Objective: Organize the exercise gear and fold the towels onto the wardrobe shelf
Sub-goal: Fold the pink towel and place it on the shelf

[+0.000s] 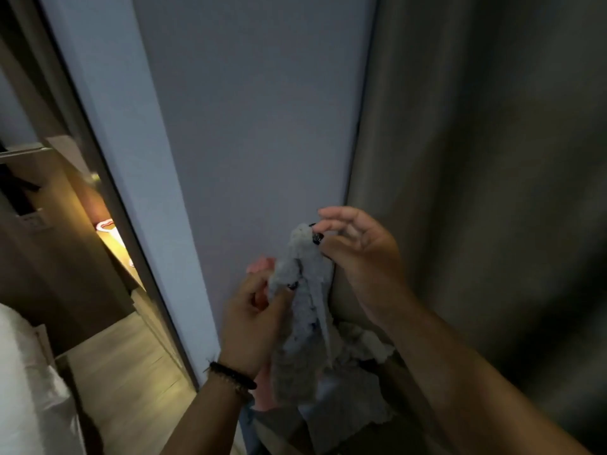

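A small grey towel (300,326) hangs bunched and vertical between my hands, in front of a pale wall. My left hand (249,320), with a dark bead bracelet on the wrist, grips the towel's middle with curled fingers. My right hand (358,254) is higher and pinches the towel's top corner between thumb and forefinger, the other fingers spread loosely. More pale cloth (361,349) lies crumpled below and behind the towel.
A grey curtain (476,159) hangs along the right. A pale wall panel (256,110) fills the middle. At left a dark door edge (108,192) opens onto a lit wooden counter (115,244) and wood floor (131,366). White bedding (26,389) sits bottom left.
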A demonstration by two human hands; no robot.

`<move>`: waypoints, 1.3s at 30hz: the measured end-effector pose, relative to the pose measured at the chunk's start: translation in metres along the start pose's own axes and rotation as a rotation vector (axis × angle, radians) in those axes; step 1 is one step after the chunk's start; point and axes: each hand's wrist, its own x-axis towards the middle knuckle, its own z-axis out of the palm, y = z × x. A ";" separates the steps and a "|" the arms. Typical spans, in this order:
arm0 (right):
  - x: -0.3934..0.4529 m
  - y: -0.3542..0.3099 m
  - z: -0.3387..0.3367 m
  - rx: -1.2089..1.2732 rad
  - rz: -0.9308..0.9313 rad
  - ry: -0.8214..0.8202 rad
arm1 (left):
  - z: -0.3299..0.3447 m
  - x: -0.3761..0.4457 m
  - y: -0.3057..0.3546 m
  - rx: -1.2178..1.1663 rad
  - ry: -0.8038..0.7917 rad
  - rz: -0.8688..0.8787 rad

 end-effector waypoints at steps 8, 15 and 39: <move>-0.027 0.059 0.070 -0.172 0.218 -0.234 | -0.073 0.008 0.000 -0.299 0.216 -0.185; -0.019 0.082 0.150 -0.195 0.223 -0.233 | -0.144 0.024 -0.023 -0.286 0.349 -0.231; 0.075 0.209 0.370 -0.191 0.331 -0.174 | -0.331 0.132 -0.173 0.097 0.571 -0.472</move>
